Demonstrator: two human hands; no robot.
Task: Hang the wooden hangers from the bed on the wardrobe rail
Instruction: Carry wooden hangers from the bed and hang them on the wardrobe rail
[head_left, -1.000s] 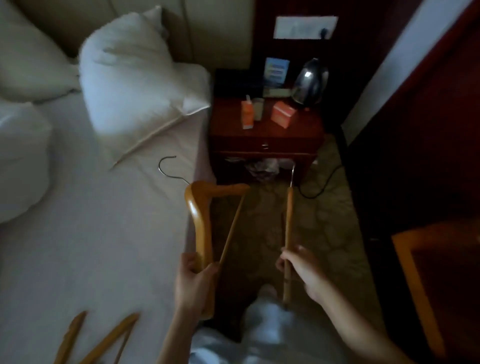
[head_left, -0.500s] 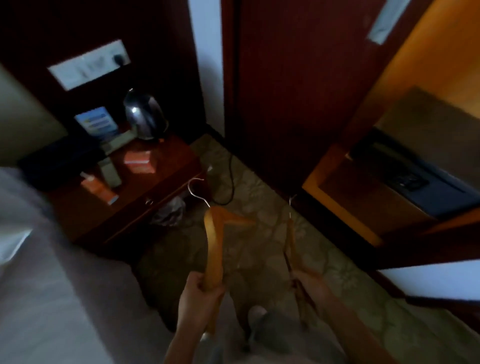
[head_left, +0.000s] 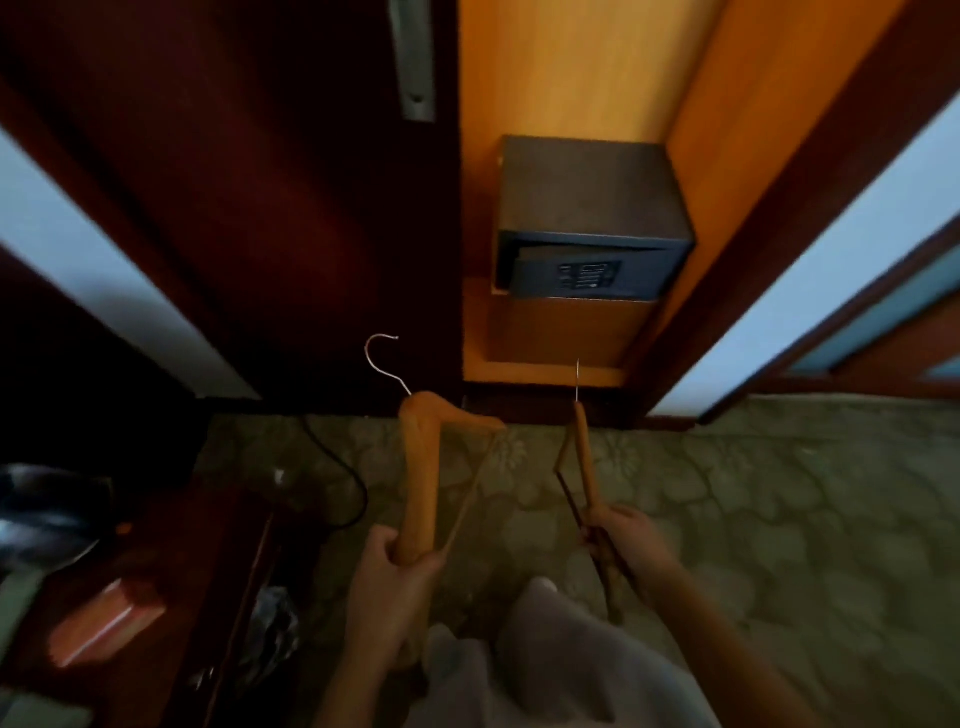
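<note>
My left hand (head_left: 387, 587) grips one end of a wooden hanger (head_left: 423, 467), whose metal hook curls up and to the left. A second wooden hanger (head_left: 583, 457) is held edge-on in my right hand (head_left: 628, 535), its thin hook pointing straight up. Both hangers point toward the open wardrobe (head_left: 566, 78), whose light wood interior lies straight ahead. No rail shows in the view, and the bed is out of sight.
A dark safe (head_left: 592, 218) sits on the wardrobe's low shelf. The dark red wardrobe door (head_left: 270, 197) stands to the left. At lower left is the bedside table (head_left: 171, 571) with a kettle (head_left: 47, 514); a black cable (head_left: 343, 478) trails over the patterned carpet (head_left: 753, 519).
The view has swung right, from the bed and bedside table to the open wardrobe. Both hands still hold their hangers out in front, now aimed at the wardrobe.
</note>
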